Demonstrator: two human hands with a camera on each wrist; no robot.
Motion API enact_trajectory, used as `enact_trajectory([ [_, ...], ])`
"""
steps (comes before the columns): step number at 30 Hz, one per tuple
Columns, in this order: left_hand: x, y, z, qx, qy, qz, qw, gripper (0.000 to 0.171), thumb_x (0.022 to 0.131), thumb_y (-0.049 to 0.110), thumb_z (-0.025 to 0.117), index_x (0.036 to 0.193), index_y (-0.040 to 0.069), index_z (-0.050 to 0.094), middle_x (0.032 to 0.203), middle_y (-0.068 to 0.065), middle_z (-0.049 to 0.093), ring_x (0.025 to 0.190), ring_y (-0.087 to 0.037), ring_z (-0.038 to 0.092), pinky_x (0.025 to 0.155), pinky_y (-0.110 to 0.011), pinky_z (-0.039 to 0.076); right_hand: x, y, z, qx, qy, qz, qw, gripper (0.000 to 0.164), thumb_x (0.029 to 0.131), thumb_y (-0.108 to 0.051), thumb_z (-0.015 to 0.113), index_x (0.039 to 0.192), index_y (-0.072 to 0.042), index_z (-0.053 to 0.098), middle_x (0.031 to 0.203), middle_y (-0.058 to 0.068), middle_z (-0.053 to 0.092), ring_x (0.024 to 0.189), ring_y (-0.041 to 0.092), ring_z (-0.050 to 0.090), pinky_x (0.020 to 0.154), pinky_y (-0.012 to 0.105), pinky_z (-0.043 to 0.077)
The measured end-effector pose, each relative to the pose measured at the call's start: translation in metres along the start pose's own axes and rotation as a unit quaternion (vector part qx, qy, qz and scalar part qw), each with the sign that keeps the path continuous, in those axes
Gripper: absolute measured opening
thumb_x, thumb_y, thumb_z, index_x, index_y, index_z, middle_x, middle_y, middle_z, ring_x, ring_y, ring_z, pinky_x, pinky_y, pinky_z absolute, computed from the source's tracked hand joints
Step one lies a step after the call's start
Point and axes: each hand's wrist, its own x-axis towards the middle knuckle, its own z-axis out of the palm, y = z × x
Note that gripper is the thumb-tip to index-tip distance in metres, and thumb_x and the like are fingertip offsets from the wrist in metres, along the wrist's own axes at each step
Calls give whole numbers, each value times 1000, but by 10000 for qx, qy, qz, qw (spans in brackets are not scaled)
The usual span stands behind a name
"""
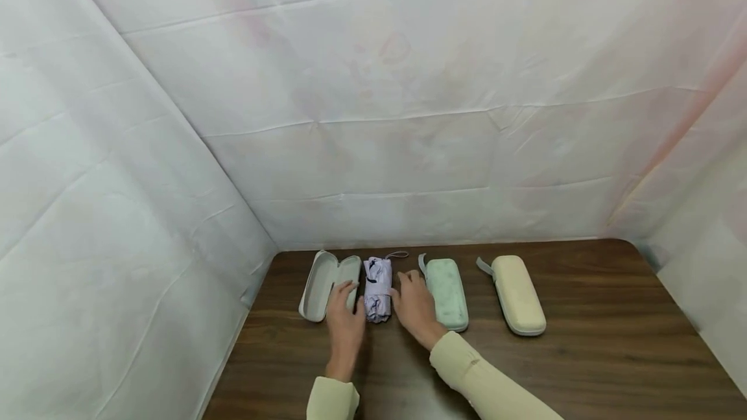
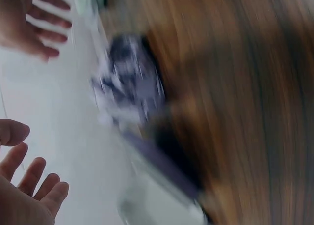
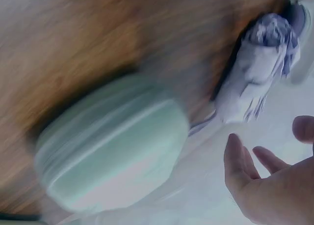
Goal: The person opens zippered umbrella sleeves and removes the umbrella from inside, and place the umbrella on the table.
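A folded lavender umbrella (image 1: pixel 378 291) with a thin wrist loop lies on the table between the two hands. To its left, a pale hard case (image 1: pixel 318 287) lies unfolded, its hollow inside facing up. My left hand (image 1: pixel 345 316) hovers over the case's right half, fingers loosely bent and holding nothing; the left wrist view shows it apart from things. On the umbrella's other side is my right hand (image 1: pixel 415 303), close to a closed mint-green case (image 1: pixel 448 293). In the right wrist view, this hand (image 3: pixel 274 181) has its fingers spread, with nothing in them.
A closed cream case (image 1: pixel 518 293) with a grey strap lies farther right on the dark wood table (image 1: pixel 607 316). White sheeting (image 1: pixel 373 148) rises behind the table's back edge and along both sides.
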Motion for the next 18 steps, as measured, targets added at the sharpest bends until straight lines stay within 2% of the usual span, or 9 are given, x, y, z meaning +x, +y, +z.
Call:
enact_trajectory([
  [6,-20,28,28,-249,-381,218,9987,34,76,-16,80,106,-2,76,113,-18,72,106,-36,68,91,-51,55,1,17,-19,92,204,130,9997,33,100,-12,72,129,3,70,125,21,65,109,38,66,77,48,60],
  [13,-37,57,53,-224,-1258,-108,9917,30,84,-7,81,112,3,77,119,-15,72,111,-34,68,94,-51,56,2,37,-41,67,290,155,9994,29,100,-8,71,127,2,71,125,20,66,105,37,66,70,45,59],
  [18,-47,67,68,-290,-1360,-19,9903,32,81,-7,83,111,2,76,120,-15,71,109,-33,68,91,-49,56,1,50,-47,9,490,202,9986,29,98,-5,72,126,2,72,123,20,66,105,38,66,69,49,59],
])
